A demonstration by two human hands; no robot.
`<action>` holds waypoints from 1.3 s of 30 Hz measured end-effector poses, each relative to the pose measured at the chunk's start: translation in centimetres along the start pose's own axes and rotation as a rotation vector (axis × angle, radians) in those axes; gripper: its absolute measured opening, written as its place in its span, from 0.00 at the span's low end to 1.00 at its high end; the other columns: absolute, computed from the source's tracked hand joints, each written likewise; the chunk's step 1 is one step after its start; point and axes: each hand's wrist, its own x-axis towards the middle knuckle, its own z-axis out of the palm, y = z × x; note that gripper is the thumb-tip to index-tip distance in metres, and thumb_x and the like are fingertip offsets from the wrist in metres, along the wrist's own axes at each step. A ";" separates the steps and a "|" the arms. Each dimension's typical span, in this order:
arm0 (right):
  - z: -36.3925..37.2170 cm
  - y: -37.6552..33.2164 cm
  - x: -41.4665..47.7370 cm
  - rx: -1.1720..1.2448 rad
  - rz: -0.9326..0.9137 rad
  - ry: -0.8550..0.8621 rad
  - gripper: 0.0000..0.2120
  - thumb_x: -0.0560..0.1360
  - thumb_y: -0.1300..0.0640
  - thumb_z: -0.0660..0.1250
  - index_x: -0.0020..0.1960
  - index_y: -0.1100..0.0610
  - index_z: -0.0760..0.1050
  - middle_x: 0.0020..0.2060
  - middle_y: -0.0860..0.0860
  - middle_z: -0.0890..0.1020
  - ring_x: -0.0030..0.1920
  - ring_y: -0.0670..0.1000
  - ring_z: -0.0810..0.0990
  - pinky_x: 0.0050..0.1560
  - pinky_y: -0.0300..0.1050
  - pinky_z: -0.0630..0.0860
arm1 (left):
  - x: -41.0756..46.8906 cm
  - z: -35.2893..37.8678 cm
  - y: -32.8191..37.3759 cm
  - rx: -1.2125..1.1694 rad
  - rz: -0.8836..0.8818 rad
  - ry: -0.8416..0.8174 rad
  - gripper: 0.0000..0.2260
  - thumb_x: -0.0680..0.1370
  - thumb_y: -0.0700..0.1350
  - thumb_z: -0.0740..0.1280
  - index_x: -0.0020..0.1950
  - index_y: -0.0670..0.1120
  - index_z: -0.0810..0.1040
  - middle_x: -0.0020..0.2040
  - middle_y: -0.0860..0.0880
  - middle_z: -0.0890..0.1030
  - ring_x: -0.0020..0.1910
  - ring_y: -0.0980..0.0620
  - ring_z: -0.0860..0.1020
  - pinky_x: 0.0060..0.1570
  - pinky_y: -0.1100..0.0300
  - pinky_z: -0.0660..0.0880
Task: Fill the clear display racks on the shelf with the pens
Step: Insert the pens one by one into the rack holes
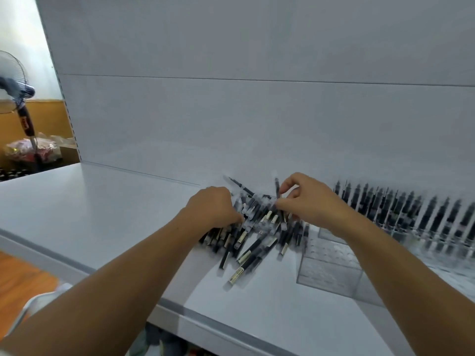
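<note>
A loose pile of black pens [253,235] with clear caps lies on the white shelf [102,214]. My left hand [213,206] rests on the pile's left side, fingers curled down into the pens. My right hand [308,199] is over the pile's right side, thumb and fingers pinched on one pen [277,187] that stands up. A clear display rack [331,268] with empty holes sits right of the pile, partly behind my right forearm. Further right, a rack [411,214] holds several upright black pens. The image is blurred.
The shelf's white back panel [257,119] rises right behind the pile. The shelf's front edge [180,312] runs diagonally below my arms. A standing fan [15,91] and bags on a ledge are at the far left, beyond the shelf end.
</note>
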 end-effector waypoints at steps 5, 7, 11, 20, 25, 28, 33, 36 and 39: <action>-2.3 2.2 -1.3 0.158 0.006 0.066 0.09 0.75 0.48 0.70 0.52 0.42 0.71 0.34 0.40 0.83 0.29 0.38 0.78 0.30 0.35 0.70 | 1.5 -0.6 -0.3 -0.031 -0.013 -0.102 0.11 0.73 0.50 0.69 0.39 0.43 0.79 0.34 0.47 0.80 0.33 0.50 0.76 0.39 0.59 0.75; -2.8 3.2 -1.7 0.202 0.017 0.093 0.09 0.75 0.49 0.70 0.52 0.42 0.73 0.34 0.42 0.83 0.28 0.38 0.77 0.32 0.39 0.73 | 2.2 -0.5 -0.3 -0.086 0.007 -0.037 0.13 0.75 0.53 0.68 0.40 0.44 0.79 0.36 0.47 0.80 0.34 0.51 0.76 0.37 0.61 0.71; -2.9 4.6 -2.3 0.215 0.011 0.134 0.09 0.75 0.49 0.71 0.54 0.44 0.76 0.35 0.42 0.84 0.29 0.38 0.78 0.37 0.37 0.72 | 3.6 0.3 1.2 -0.203 0.013 0.016 0.21 0.74 0.60 0.69 0.46 0.40 0.82 0.42 0.43 0.84 0.36 0.51 0.78 0.38 0.59 0.74; -2.4 5.7 -3.0 -0.001 -0.010 0.200 0.10 0.75 0.48 0.70 0.56 0.45 0.78 0.34 0.40 0.81 0.38 0.40 0.79 0.47 0.41 0.75 | 6.6 -0.8 4.3 -0.082 -0.104 -0.346 0.16 0.74 0.49 0.73 0.32 0.44 0.73 0.18 0.53 0.73 0.16 0.57 0.73 0.21 0.68 0.68; -2.3 5.9 -3.2 -0.044 -0.018 0.202 0.12 0.76 0.48 0.69 0.59 0.45 0.78 0.36 0.40 0.80 0.38 0.40 0.78 0.41 0.36 0.71 | 6.6 -1.0 4.6 -0.142 -0.113 -0.388 0.13 0.76 0.45 0.72 0.33 0.42 0.75 0.20 0.51 0.76 0.17 0.57 0.74 0.20 0.70 0.68; -2.2 6.0 -3.1 -0.046 -0.024 0.200 0.14 0.77 0.49 0.68 0.61 0.46 0.77 0.38 0.40 0.80 0.39 0.40 0.77 0.42 0.37 0.71 | 6.4 -0.9 4.3 -0.174 -0.102 -0.358 0.13 0.75 0.44 0.71 0.34 0.42 0.74 0.21 0.50 0.75 0.19 0.54 0.74 0.24 0.67 0.71; -2.9 6.3 -3.1 0.016 -0.033 0.214 0.17 0.77 0.50 0.68 0.65 0.47 0.76 0.38 0.40 0.80 0.38 0.39 0.78 0.43 0.35 0.73 | 5.3 -1.3 3.1 -0.350 -0.038 -0.254 0.10 0.75 0.46 0.72 0.38 0.41 0.81 0.28 0.47 0.76 0.27 0.51 0.74 0.36 0.60 0.75; -3.8 6.3 -3.1 0.063 -0.062 0.241 0.10 0.76 0.51 0.69 0.56 0.42 0.79 0.37 0.39 0.81 0.35 0.39 0.79 0.39 0.32 0.74 | 4.5 -1.9 3.2 -0.537 0.032 -0.166 0.09 0.76 0.47 0.71 0.40 0.42 0.82 0.30 0.50 0.79 0.28 0.55 0.75 0.33 0.65 0.75; -5.7 6.6 -3.3 0.099 -0.099 0.281 0.08 0.75 0.51 0.70 0.45 0.37 0.76 0.35 0.36 0.81 0.33 0.36 0.79 0.32 0.28 0.71 | 3.4 -2.5 4.7 -0.646 0.181 -0.038 0.08 0.76 0.49 0.71 0.39 0.48 0.82 0.31 0.54 0.80 0.30 0.60 0.77 0.32 0.69 0.75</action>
